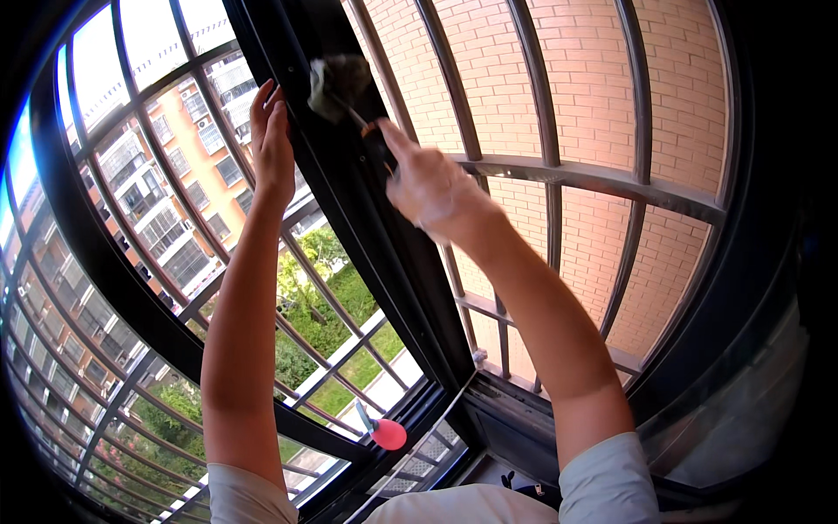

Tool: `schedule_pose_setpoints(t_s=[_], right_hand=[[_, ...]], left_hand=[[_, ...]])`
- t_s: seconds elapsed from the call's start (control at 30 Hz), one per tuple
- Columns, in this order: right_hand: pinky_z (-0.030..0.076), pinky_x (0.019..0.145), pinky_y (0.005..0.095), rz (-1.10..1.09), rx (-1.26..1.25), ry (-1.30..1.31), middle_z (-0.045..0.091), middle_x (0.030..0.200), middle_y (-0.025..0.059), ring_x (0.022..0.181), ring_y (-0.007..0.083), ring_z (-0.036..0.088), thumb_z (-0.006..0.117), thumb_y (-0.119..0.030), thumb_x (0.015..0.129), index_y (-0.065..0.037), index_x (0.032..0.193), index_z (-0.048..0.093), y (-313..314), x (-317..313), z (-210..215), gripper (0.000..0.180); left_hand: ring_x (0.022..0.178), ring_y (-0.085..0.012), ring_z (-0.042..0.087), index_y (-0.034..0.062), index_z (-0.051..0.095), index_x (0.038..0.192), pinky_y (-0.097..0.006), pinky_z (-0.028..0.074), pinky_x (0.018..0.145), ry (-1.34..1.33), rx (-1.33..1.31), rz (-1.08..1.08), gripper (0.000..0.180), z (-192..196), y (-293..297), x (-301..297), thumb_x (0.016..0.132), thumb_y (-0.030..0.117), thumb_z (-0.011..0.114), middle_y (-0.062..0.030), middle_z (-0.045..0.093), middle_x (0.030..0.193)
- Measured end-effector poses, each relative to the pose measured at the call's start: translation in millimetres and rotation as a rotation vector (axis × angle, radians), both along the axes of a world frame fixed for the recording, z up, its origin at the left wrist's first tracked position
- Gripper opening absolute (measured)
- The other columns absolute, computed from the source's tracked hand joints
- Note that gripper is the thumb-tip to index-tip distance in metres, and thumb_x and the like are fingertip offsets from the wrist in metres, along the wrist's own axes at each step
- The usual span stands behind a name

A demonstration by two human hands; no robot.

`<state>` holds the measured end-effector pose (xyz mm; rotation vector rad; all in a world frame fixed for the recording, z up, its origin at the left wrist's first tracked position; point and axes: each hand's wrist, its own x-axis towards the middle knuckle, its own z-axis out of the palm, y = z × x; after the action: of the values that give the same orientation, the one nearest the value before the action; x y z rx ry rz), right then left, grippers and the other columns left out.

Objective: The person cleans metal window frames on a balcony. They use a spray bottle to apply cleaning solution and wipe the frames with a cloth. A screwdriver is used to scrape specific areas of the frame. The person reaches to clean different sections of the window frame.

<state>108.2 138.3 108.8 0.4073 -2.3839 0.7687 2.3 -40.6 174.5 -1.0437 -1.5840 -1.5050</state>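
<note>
My right hand [436, 188] is wrapped round the dark handle of a thin-shafted tool, which looks like a screwdriver [356, 117]; the hand is slightly blurred. At the tool's far end a crumpled grey rag [339, 86] sits against the black window frame [349, 188]. Just left of it, my left hand [274, 148] lies along the frame's edge, its fingers stretched upward and holding nothing. Both arms are raised. How the rag is fixed to the shaft cannot be made out.
Metal bars [541, 79] stand beyond the window, with a brick wall [585, 96] behind them on the right. A pink rounded object with a grey-green strip [388, 434] is at the lower frame. A white cord [449, 406] runs across the corner there.
</note>
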Motion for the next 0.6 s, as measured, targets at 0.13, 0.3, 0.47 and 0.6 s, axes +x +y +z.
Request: schedule_pose_setpoints(t_s=[0.13, 0.3, 0.47, 0.6], right_hand=[[0.054, 0.07, 0.0416, -0.01, 0.009, -0.214, 0.061, 0.074, 0.024, 0.069, 0.036, 0.064, 0.05, -0.012, 0.087, -0.004, 0.142, 0.017, 6.1, 18.3, -77.2, 0.065], [0.053, 0.065, 0.0432, -0.028, -0.099, -0.186, 0.059, 0.065, 0.0225, 0.062, 0.0373, 0.063, 0.054, -0.014, 0.084, -0.014, 0.142, 0.017, 0.2, 18.9, -140.1, 0.068], [0.054, 0.068, 0.0406, -0.03, -0.056, -0.162, 0.064, 0.079, 0.0189, 0.072, 0.0315, 0.066, 0.051, -0.016, 0.087, -0.014, 0.143, 0.02, 5.5, 8.0, -90.8, 0.064], [0.054, 0.065, 0.0395, -0.041, -0.055, -0.19, 0.061, 0.075, 0.0236, 0.07, 0.0356, 0.064, 0.052, -0.015, 0.087, -0.009, 0.138, 0.026, 2.6, -0.9, -86.0, 0.058]], left_hand=[[0.133, -0.0235, 0.029, 0.0084, 0.025, 0.14, -0.034, 0.025, 0.108, 0.074, -0.057, 0.085, 0.055, -1.5, 5.6, -8.7, 0.092, 0.024, 0.048, -0.015, 0.032, 0.142], [0.135, -0.0282, 0.025, 0.0066, 0.016, 0.143, -0.032, 0.022, 0.109, 0.127, -0.149, 0.114, 0.075, -10.2, 17.8, 9.2, 0.085, 0.025, 0.06, -0.0187, 0.025, 0.145], [0.137, -0.0333, 0.017, 0.0061, 0.009, 0.145, -0.04, 0.018, 0.11, 0.077, -0.217, 0.338, 0.089, -17.2, 33.8, 4.2, 0.082, 0.04, 0.063, -0.0229, 0.019, 0.146], [0.138, -0.041, 0.002, 0.0086, 0.003, 0.145, -0.051, 0.014, 0.109, 0.045, -0.348, 0.425, 0.103, -15.5, 28.1, 0.2, 0.076, 0.061, 0.059, -0.022, -0.009, 0.149]])
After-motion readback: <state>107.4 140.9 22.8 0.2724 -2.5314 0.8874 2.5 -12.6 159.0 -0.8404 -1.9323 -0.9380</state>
